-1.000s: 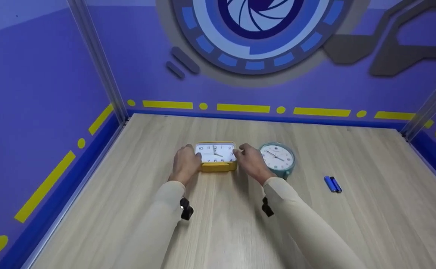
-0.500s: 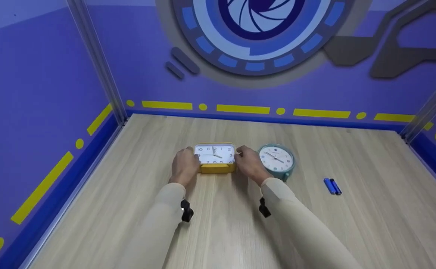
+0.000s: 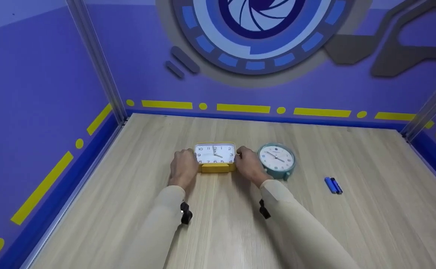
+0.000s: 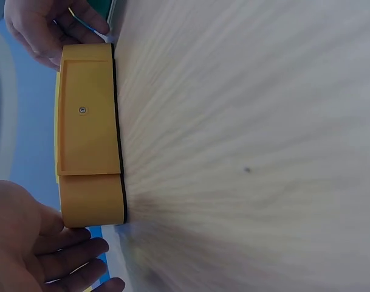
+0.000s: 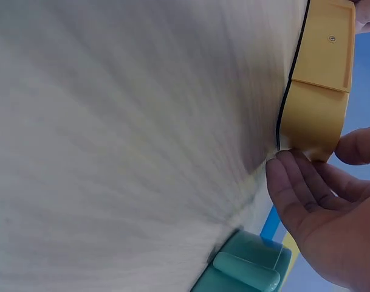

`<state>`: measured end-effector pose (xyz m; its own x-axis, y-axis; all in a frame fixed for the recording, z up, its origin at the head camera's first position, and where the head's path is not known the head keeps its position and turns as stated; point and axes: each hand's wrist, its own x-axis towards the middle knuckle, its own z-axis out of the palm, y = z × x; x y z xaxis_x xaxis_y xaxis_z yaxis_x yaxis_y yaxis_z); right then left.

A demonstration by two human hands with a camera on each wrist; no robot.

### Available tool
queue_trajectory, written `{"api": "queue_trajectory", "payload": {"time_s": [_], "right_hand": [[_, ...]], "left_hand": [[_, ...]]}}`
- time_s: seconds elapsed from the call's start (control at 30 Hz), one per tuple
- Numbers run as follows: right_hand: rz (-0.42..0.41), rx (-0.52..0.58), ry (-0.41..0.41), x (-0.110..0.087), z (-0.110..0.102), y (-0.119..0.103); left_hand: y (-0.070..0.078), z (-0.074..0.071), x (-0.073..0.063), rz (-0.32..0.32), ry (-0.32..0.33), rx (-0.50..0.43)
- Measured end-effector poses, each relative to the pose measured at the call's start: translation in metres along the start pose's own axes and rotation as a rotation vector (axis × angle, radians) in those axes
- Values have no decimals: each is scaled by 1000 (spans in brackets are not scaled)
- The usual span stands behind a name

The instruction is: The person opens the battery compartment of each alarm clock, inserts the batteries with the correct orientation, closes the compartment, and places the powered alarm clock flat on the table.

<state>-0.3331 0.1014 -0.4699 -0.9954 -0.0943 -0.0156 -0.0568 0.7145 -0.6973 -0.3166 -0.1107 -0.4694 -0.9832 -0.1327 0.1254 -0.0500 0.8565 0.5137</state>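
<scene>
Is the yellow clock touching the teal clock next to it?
Apart. In the head view the right hand sits between the yellow clock and the teal clock, with bare table showing between their bases.

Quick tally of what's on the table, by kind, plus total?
Clocks: 2, a yellow clock with a hand at each end, and a teal clock beside it.
Batteries: 2, a blue pair lying side by side to the right.
Total: 4
</scene>
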Motion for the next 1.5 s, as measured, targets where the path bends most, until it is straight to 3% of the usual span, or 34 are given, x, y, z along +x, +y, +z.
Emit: {"api": "queue_trajectory", "payload": {"time_s": [0.5, 0.7, 0.83, 1.1, 1.33, 1.5], "right_hand": [[0, -13, -11, -5, 3, 3], [1, -40, -30, -9, 5, 4], [-7, -53, -27, -12, 4, 4], [-64, -78, -25, -21, 1, 5], [-38, -89, -44, -30, -1, 5], [-22, -98, -48, -38, -2, 4]], "left_hand": [[-3, 6, -4, 73, 40, 45], [-6, 7, -7, 107, 55, 15], [-6, 7, -9, 96, 52, -27], [-7, 8, -14, 142, 93, -17], [-2, 6, -20, 99, 58, -33], [0, 3, -26, 124, 77, -27]]}}
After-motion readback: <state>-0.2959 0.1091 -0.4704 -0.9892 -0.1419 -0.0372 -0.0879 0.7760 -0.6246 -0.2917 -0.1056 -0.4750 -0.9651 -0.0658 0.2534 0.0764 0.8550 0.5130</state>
